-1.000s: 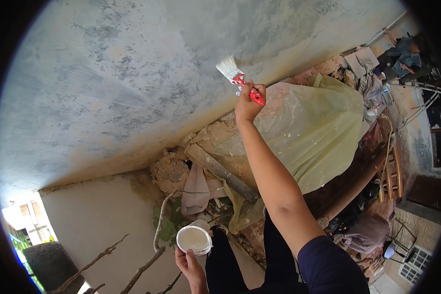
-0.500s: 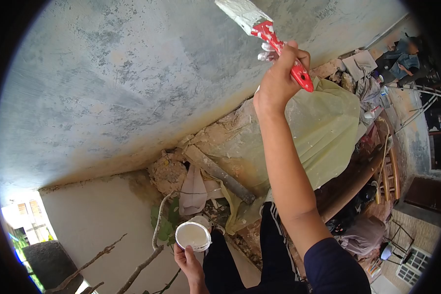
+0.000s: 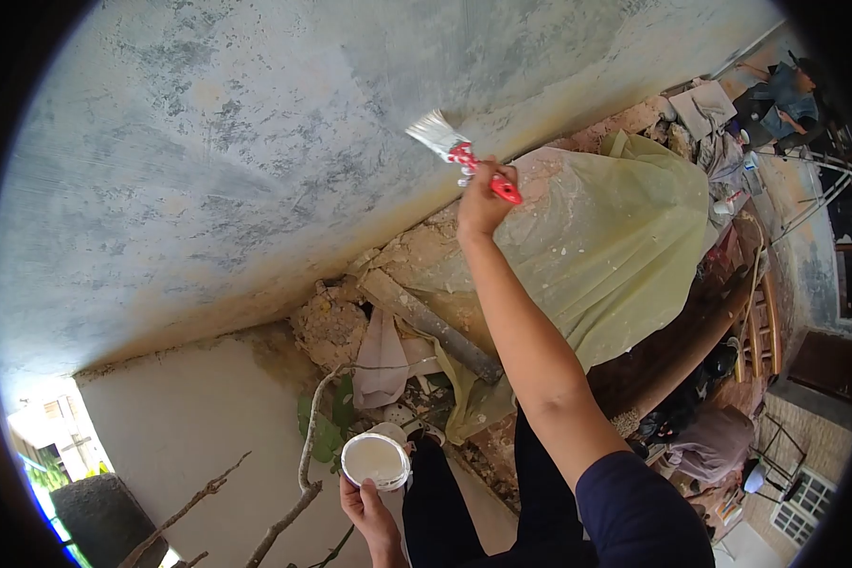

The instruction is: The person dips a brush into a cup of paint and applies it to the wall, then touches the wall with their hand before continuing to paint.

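The brush [image 3: 459, 154] is in the right hand [image 3: 483, 204], held out in front of the wall [image 3: 208, 142], its bristles [image 3: 433, 133] pointing up and to the left in the view; whether they touch the wall cannot be told. The right fingers are curled closed around the red handle, and its rounded end [image 3: 507, 189] sticks out past the fist. White smears mark the handle near the bristles, and white shows beside the fingers too. The left hand [image 3: 374, 521] holds the tub [image 3: 345, 463] low, near the legs [image 3: 435, 502], with its thumb up at the rim and the fingers partly hidden beneath; how far they close cannot be seen. White paint [image 3: 376, 461] lies inside. The brush is probably light and its handle stiff, with bristles that bend; the smeared part is likely slick, so the cleaner red end gives the surer hold. The tub looks thin-walled and likely to flex if squeezed, its weight mostly in the paint, so it is best held level, low around the side, clear of the wet rim. A pale sheet [image 3: 625, 246] covers the ground by the wall, a plank [image 3: 431, 327] lies beside it, and a branch [image 3: 309, 445] reaches up near the tub.
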Tool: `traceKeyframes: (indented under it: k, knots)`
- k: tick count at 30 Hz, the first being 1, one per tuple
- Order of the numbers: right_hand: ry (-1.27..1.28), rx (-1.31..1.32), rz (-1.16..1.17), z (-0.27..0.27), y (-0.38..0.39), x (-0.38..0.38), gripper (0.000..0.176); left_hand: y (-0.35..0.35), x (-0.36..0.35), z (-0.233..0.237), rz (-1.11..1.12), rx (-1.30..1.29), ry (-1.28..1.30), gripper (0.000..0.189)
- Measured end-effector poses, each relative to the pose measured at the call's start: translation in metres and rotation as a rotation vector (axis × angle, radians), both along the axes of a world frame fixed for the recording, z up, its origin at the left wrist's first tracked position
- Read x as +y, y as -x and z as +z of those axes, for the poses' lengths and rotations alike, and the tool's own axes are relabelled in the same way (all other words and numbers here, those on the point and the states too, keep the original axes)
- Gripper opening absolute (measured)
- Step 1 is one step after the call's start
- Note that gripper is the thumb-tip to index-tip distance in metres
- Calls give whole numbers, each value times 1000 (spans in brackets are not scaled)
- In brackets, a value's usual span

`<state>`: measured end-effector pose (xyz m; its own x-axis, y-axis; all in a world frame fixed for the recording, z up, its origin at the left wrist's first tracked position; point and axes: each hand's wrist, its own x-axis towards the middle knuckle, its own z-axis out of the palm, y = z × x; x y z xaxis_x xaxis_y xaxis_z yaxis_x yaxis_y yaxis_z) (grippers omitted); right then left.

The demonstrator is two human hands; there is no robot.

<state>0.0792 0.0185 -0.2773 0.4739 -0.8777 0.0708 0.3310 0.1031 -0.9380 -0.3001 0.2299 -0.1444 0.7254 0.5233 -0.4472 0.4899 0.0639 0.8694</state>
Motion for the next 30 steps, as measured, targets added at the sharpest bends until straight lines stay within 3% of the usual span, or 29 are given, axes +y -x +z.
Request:
traceKeyframes:
  k: [2,4,8,15,17,18,21,23,27,30]
  knots:
    - [-40,12,17,10,7,-16,23,1,1,-2,25,-18,-24,26]
    - [201,77,-62,10,5,-33,22,1,3,0,19,-16,-11,26]
    - [327,39,32,30,-35,-53,22,-9,-3,10,24,-27,36,21]
    - [30,-101,100,178,-19,-71,21,-20,-13,11,39,-36,68,18]
    - [-41,-335,17,204,-10,-79,20,-20,-13,10,15,-17,59,19]
    - [-41,-333,16,207,-11,-83,20,-23,-15,13,14,-15,59,19]
    - [119,-344,-101,208,-13,-89,22,-30,-21,22,0,-16,122,19]
    - [32,-201,-63,183,-18,-85,22,-31,-23,21,47,-34,62,19]
    - [231,-29,-110,110,-28,-88,24,-28,-18,15,39,-74,49,19]
    - [315,1,-82,106,-38,-88,24,-25,-9,17,-65,-45,88,25]
